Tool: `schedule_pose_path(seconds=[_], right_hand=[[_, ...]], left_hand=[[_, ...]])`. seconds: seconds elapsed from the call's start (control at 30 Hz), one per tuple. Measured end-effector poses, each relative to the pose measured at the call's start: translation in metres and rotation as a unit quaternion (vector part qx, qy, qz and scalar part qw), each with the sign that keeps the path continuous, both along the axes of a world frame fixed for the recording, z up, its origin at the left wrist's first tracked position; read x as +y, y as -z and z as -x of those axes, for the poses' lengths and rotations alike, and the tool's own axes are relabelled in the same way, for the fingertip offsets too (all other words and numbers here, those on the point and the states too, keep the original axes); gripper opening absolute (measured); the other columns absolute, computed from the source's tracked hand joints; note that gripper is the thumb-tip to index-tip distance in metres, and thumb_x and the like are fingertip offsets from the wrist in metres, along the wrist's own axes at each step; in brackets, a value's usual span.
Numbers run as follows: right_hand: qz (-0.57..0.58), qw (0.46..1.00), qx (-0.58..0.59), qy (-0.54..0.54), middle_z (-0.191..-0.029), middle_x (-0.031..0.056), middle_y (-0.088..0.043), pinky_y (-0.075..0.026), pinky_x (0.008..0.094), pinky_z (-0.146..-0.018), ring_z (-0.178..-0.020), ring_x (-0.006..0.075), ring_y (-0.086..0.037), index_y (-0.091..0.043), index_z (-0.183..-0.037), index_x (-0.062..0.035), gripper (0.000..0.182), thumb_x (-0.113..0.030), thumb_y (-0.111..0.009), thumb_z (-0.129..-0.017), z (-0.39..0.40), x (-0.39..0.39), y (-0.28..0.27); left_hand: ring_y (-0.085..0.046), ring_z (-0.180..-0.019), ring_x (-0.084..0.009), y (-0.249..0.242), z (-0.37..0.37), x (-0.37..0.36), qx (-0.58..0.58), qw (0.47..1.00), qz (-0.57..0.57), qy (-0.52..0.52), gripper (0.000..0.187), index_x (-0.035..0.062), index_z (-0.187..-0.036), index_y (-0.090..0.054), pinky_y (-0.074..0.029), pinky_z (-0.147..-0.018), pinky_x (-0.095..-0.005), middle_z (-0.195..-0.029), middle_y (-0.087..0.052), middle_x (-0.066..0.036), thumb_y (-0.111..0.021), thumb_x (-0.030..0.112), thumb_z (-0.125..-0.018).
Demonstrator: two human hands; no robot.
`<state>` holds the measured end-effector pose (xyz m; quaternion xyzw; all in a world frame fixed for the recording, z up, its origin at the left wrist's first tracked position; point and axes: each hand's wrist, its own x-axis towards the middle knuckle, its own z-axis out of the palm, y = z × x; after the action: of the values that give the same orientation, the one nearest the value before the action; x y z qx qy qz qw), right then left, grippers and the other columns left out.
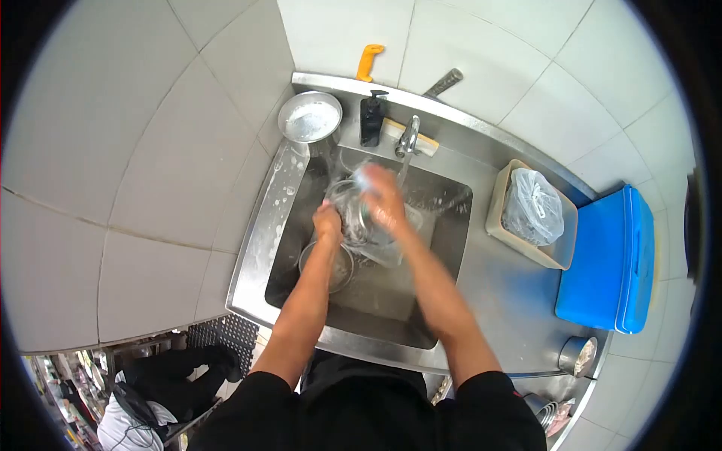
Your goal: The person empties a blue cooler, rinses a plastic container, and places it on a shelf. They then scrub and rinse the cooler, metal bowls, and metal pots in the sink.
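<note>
Over the steel sink [376, 301], my left hand [328, 222] is closed on the near-left edge of a shiny metal vessel [347, 204]; its exact shape is blurred. My right hand [385, 201] is smeared by motion above that vessel, fingers curled round a small whitish thing [364, 179] I cannot make out. Water runs from the faucet [408, 139] just behind my right hand. Below my left hand, a round metal bowl [342, 272] sits in the sink, partly hidden by my forearm. A translucent plastic piece [387, 254] lies beside it.
A round metal pan [310, 122] stands at the sink's back-left corner, near a black pump bottle [371, 120]. To the right are a beige bin [526, 250] with a plastic bag [535, 207], a blue cooler box [602, 263] and a metal pot [573, 353]. Another person [139, 413] is lower left.
</note>
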<state>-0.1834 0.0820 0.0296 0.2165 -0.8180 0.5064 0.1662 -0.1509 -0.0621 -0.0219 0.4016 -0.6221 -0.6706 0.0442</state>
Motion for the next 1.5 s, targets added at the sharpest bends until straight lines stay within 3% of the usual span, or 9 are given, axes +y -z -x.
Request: schedule_pose_path(seconds=[0.1,0.43,0.77,0.83,1.03,1.13,1.3,1.37,1.5], right_hand=[[-0.105,0.989,0.094,-0.033,-0.12,0.008,-0.059,-0.037,0.045,-0.095,-0.112,0.0342,-0.049,-0.066,-0.107,-0.0111,0.039,-0.004,-0.06,-0.069,-0.059,-0.006,-0.009],[-0.069,0.985,0.091,-0.13,-0.118,0.0056,-0.062,-0.035,0.0448,-0.097,-0.111,0.0331,-0.052,-0.065,-0.108,-0.01,0.039,-0.007,-0.056,-0.071,-0.034,0.028,0.01],[-0.371,0.849,-0.348,-0.144,-0.118,0.0147,-0.059,-0.047,0.0412,-0.09,-0.102,0.0305,-0.06,-0.06,-0.116,-0.0054,0.054,-0.052,-0.049,-0.089,0.036,0.024,-0.024],[0.536,0.685,-0.469,-0.153,-0.121,0.0116,-0.058,-0.045,0.0381,-0.095,-0.099,0.0289,-0.06,-0.055,-0.121,-0.0042,0.057,-0.052,-0.046,-0.091,0.002,0.029,0.006],[0.307,0.782,-0.535,0.085,-0.101,0.0132,-0.068,-0.049,0.0394,-0.087,-0.094,0.0323,-0.063,-0.064,-0.108,0.0024,0.061,-0.053,-0.051,-0.088,0.008,0.026,0.041],[-0.226,0.895,-0.38,0.056,-0.094,0.0246,-0.066,-0.05,0.0394,-0.08,-0.088,0.0283,-0.066,-0.069,-0.09,0.0033,0.054,-0.049,-0.057,-0.085,0.019,0.028,0.022],[0.004,0.933,-0.358,-0.024,-0.098,0.0175,-0.067,-0.049,0.0412,-0.083,-0.092,0.0263,-0.064,-0.069,-0.098,-0.0035,0.066,-0.065,-0.051,-0.082,0.004,0.031,-0.017],[0.793,0.503,-0.325,-0.111,-0.111,0.0134,-0.063,-0.047,0.0405,-0.088,-0.101,0.0235,-0.06,-0.061,-0.115,-0.0074,0.072,-0.069,-0.052,-0.079,-0.041,-0.005,0.039],[0.695,0.591,-0.406,-0.056,-0.114,0.0074,-0.062,-0.041,0.0365,-0.095,-0.103,0.0251,-0.058,-0.054,-0.122,-0.0005,0.067,-0.052,-0.064,-0.081,-0.064,-0.033,0.048]], left_hand=[[-0.056,-0.108,-0.0315,0.058,0.003,-0.013,0.089,0.901,-0.385,-0.182,0.051,-0.0061,-0.125,-0.047,-0.043,-0.094,-0.0442,-0.124,-0.054,-0.018,-0.042,0.037,-0.096],[-0.059,-0.102,-0.028,0.067,0.01,-0.036,0.051,0.914,-0.402,-0.016,0.046,-0.0016,-0.121,-0.049,-0.047,-0.09,-0.0426,-0.119,-0.057,-0.014,-0.036,0.036,-0.099],[-0.051,-0.063,-0.012,-0.021,0.009,-0.023,0.128,0.924,0.162,0.323,0.038,0.0033,-0.076,-0.063,-0.042,-0.058,-0.0277,-0.073,-0.059,-0.001,-0.061,0.039,-0.088],[-0.061,-0.078,-0.0188,-0.044,-0.003,-0.023,0.274,0.908,-0.305,0.091,0.053,-0.0012,-0.102,-0.062,-0.05,-0.076,-0.0314,-0.094,-0.065,-0.01,-0.053,0.05,-0.09],[-0.055,-0.11,-0.0339,0.009,0.004,-0.03,0.053,0.83,-0.525,0.181,0.079,0.0014,-0.129,-0.049,-0.038,-0.101,-0.0423,-0.125,-0.056,-0.018,-0.027,0.067,-0.09],[-0.057,-0.108,-0.0359,0.003,0.017,0.005,-0.088,0.873,0.284,0.387,0.083,-0.0014,-0.11,-0.062,-0.042,-0.089,-0.0481,-0.114,-0.06,-0.026,-0.026,0.069,-0.088],[-0.063,-0.084,-0.0241,-0.047,-0.01,-0.011,0.11,0.946,-0.293,0.085,0.08,-0.0009,-0.107,-0.061,-0.051,-0.082,-0.0363,-0.088,-0.065,-0.011,-0.027,0.069,-0.089],[-0.06,-0.094,-0.0214,-0.075,-0.023,0.014,0.246,0.812,-0.527,0.047,0.079,-0.0013,-0.115,-0.055,-0.051,-0.084,-0.0374,-0.103,-0.062,-0.012,-0.033,0.069,-0.088],[-0.046,-0.121,-0.0232,0.001,-0.032,-0.041,0.331,0.81,-0.483,-0.02,0.057,0.0099,-0.134,-0.043,-0.036,-0.104,-0.0424,-0.131,-0.05,-0.009,-0.041,0.051,-0.094]])
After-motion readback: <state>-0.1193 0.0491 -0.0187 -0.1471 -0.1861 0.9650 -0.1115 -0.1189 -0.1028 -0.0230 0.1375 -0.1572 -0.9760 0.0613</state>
